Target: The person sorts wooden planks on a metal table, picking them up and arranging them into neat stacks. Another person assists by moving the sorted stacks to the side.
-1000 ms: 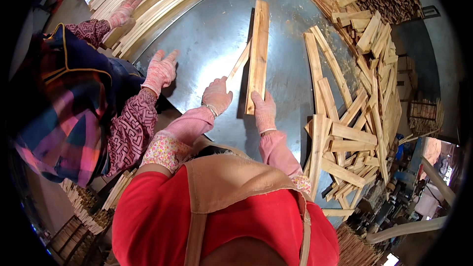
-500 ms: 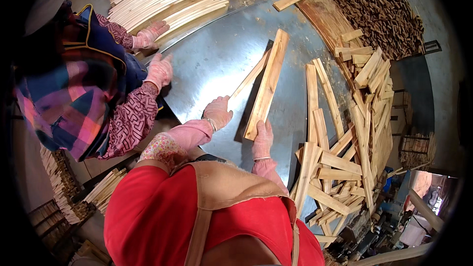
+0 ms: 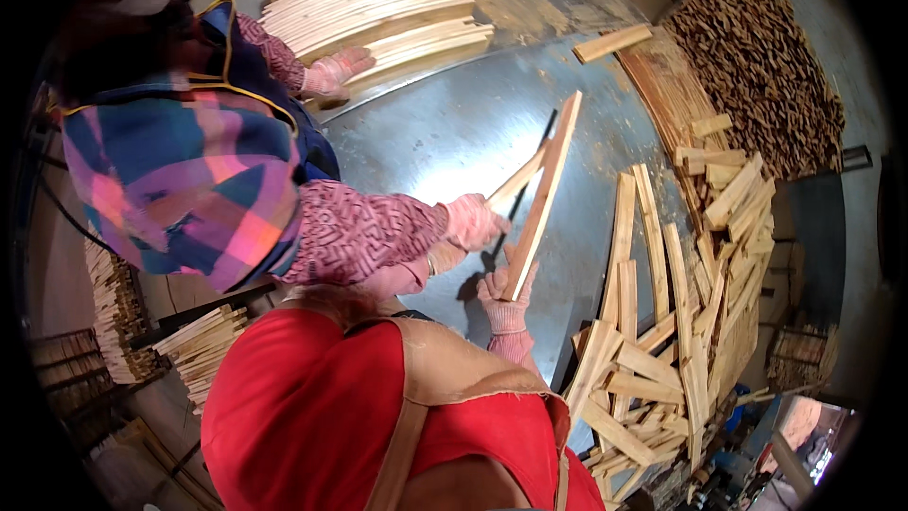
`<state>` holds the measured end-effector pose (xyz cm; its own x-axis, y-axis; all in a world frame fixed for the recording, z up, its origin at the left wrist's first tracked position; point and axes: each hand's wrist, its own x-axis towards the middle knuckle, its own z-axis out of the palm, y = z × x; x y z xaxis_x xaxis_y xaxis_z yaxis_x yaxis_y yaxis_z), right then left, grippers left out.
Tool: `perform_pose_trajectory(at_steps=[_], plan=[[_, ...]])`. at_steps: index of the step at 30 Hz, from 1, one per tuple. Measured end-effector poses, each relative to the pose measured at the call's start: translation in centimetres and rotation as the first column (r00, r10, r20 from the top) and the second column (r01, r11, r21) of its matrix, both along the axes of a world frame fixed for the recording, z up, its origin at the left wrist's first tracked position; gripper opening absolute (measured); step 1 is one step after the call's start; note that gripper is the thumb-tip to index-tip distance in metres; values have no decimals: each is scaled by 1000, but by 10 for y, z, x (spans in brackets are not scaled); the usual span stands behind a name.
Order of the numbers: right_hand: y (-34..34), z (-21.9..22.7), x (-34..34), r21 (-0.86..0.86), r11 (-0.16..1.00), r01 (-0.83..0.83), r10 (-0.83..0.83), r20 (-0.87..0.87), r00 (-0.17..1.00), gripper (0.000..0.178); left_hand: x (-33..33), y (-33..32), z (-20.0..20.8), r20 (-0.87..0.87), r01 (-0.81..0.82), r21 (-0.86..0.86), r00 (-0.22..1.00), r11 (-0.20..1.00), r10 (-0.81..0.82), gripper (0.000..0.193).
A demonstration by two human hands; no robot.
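Observation:
My right hand [image 3: 507,301], in a pink knit glove, grips the near end of a long wooden board [image 3: 547,194]. The board points away from me, a narrow side showing, and casts a dark shadow on the metal table [image 3: 416,147]. My left hand [image 3: 445,257] is mostly covered by a co-worker's gloved hand [image 3: 473,221], so its fingers are hidden. That co-worker's hand is at the near end of a second wooden strip [image 3: 516,180], whose far end passes behind my board.
The co-worker's other hand [image 3: 339,73] rests by rows of strips [image 3: 369,0] at the far left. Loose boards [image 3: 653,360] pile up on the right. One short board [image 3: 613,43] lies at the far edge. Stacked wood [image 3: 757,66] stands beyond.
The co-worker's nearer hand has reached right, over my left hand, to the second strip. My board has turned from its broad face to a narrow side. The whole view has shifted.

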<state>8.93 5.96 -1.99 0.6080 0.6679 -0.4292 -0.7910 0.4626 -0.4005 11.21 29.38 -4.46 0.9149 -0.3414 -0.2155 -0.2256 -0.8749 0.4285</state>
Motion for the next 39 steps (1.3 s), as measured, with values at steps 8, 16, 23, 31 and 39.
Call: perform_pose_trajectory(at_steps=[8,16,23,31,39], plan=[[17,20,-8,-350,936,-25,79,138,987,71,13,-59,7,-22,-468,347,862,813,506,13],[12,4,-8,-404,913,57,75,304,950,70,38,-20,26,-311,-81,92,944,992,106,13],[6,-10,-3,-449,883,138,2,299,954,52,18,2,18,-419,-101,95,898,990,132,13],[-10,-8,8,-610,762,215,-97,221,970,40,-37,18,6,-101,-442,390,851,808,515,30],[10,29,7,-583,759,289,-83,353,932,60,-177,83,50,602,-476,677,797,561,-49,45]])
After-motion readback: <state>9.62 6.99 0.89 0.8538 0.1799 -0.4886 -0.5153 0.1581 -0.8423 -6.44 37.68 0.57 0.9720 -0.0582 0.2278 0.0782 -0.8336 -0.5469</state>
